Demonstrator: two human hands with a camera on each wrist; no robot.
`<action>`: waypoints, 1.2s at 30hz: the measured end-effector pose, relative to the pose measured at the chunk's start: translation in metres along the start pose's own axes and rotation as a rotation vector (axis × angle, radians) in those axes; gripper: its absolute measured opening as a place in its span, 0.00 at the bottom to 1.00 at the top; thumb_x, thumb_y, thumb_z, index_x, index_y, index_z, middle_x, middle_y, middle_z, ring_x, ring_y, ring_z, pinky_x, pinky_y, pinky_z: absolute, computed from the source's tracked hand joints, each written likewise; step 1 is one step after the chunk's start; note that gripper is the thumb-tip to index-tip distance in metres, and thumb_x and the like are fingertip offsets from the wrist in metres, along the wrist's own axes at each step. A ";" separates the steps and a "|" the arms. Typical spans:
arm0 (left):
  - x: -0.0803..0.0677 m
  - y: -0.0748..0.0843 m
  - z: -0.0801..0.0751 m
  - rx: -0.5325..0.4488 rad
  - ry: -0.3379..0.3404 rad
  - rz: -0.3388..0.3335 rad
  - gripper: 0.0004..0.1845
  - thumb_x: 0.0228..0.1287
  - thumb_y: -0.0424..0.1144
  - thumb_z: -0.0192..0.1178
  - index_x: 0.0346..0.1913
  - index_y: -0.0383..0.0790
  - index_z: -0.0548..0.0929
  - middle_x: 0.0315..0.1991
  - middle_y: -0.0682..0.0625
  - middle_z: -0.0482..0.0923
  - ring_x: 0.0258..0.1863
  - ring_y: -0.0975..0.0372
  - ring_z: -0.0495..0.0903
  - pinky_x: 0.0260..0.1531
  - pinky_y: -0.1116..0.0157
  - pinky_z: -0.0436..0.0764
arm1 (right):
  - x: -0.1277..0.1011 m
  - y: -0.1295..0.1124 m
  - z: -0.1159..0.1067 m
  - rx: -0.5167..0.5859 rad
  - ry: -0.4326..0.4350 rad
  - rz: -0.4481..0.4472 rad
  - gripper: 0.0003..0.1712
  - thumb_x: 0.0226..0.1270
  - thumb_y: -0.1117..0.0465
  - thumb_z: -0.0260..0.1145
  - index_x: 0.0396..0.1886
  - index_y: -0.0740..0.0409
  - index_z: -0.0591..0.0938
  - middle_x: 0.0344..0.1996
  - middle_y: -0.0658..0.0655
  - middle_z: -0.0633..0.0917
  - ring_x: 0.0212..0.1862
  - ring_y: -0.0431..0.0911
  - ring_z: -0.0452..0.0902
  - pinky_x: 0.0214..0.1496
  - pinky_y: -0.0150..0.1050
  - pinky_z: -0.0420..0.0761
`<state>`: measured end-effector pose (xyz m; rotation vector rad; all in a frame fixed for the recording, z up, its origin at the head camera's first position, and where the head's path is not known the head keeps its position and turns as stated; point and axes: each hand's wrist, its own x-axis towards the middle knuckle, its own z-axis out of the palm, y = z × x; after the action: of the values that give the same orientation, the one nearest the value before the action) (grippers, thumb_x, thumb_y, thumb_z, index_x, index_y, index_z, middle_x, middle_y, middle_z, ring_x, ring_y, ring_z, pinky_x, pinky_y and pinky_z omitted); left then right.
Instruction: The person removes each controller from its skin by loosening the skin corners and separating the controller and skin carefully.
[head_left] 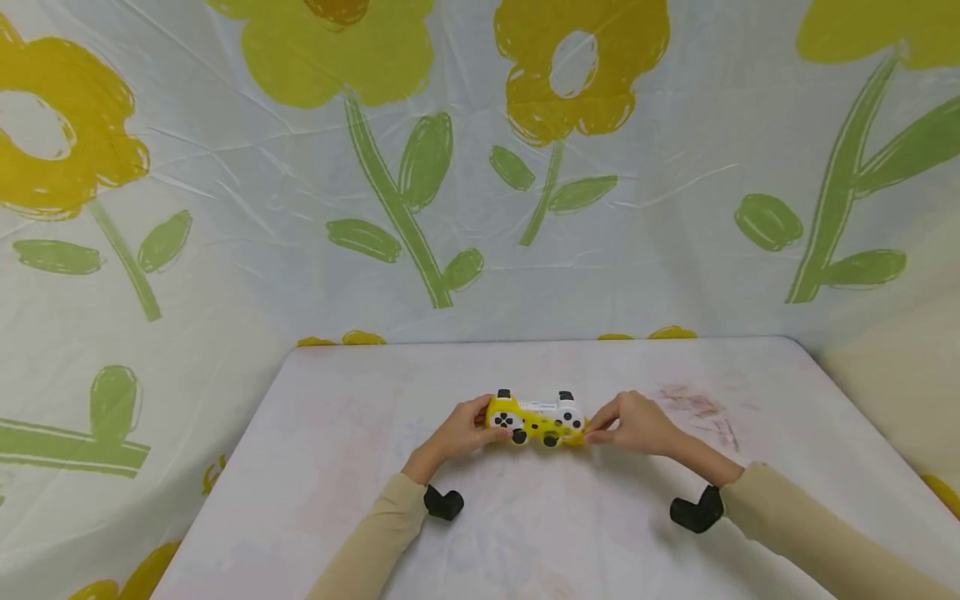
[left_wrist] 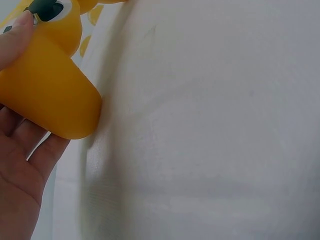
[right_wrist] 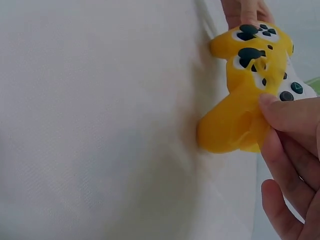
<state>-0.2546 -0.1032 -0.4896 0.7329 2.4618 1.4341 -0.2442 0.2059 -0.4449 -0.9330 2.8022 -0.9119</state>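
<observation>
Head view: yellow-covered controller held between left grip, right grip.

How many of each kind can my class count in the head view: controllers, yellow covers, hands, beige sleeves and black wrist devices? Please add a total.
White controller: 1
Yellow cover: 1
Left hand and right hand: 2
Beige sleeves: 2
Black wrist devices: 2
Total: 8
</observation>
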 end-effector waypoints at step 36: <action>-0.002 0.005 0.001 0.004 0.020 -0.083 0.30 0.61 0.44 0.66 0.64 0.38 0.70 0.50 0.48 0.80 0.45 0.64 0.78 0.51 0.68 0.78 | 0.004 -0.014 0.003 0.241 0.144 0.306 0.23 0.44 0.54 0.80 0.39 0.61 0.85 0.32 0.57 0.88 0.33 0.45 0.83 0.32 0.32 0.79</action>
<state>-0.2511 -0.1017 -0.4863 0.6129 2.4789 1.4141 -0.2393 0.1930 -0.4388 -0.4092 2.7533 -1.2704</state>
